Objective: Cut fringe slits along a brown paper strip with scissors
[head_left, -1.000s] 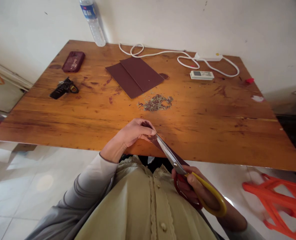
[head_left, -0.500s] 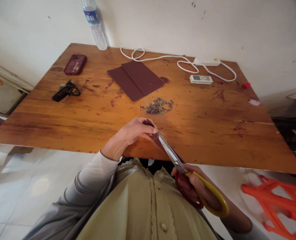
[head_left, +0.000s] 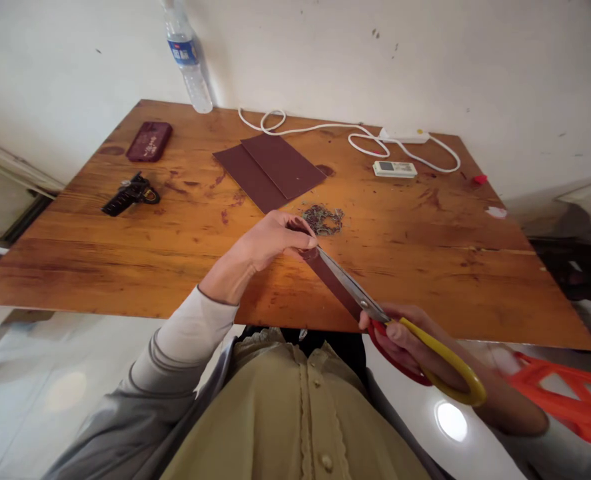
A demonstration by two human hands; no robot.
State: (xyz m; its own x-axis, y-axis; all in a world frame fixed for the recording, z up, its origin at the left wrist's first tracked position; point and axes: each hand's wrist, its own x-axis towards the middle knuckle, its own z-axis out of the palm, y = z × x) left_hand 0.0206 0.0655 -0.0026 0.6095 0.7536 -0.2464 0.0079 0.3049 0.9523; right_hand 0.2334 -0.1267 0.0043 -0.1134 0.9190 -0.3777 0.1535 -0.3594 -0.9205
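Note:
My left hand (head_left: 275, 241) is closed on a dark maroon strip (head_left: 332, 283), pinching its upper end between thumb and fingers. In my right hand (head_left: 410, 337) are the scissors (head_left: 350, 285), with one red and one yellow handle. Their blades look nearly closed and run along the strip, tips at my left thumb. Just beyond my left hand lies a pile of fine scraps (head_left: 325, 219). Two overlapping maroon sheets (head_left: 282, 167) rest on the table behind it.
On the wooden table (head_left: 175, 267) are a dark red phone case (head_left: 149, 141), a black clip-like object (head_left: 131, 195), a bottle (head_left: 190, 70), a white cable (head_left: 315, 127) and a white remote (head_left: 394, 169). An orange stool (head_left: 570, 393) stands at right.
My right hand and the scissors have moved right and slightly up. My left hand, still pinching the strip, is a little higher. The view has tilted slightly, shifting the table down.

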